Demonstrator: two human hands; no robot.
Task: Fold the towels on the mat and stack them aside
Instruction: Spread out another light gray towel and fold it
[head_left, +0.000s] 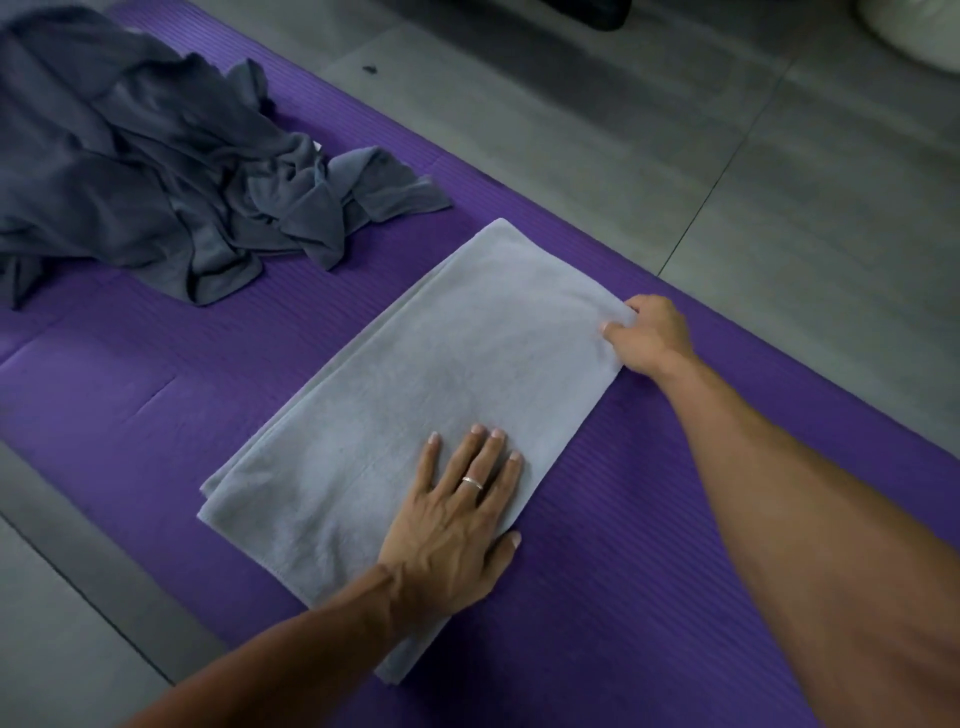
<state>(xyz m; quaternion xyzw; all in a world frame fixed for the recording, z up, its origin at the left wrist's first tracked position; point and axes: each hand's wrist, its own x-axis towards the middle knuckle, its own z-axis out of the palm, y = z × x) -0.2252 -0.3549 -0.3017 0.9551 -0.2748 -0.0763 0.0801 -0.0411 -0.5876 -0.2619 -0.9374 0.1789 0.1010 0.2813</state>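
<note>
A light grey towel, folded into a long rectangle, lies flat in the middle of the purple mat. My left hand presses flat on its near part, fingers straight, a ring on one finger. My right hand pinches the towel's right edge near the far corner. A heap of crumpled dark grey towels sits on the mat at the far left, apart from the folded one.
Grey floor tiles surround the mat. A white rounded object lies at the top right corner, and a dark object at the top edge. A small dark speck lies on the floor.
</note>
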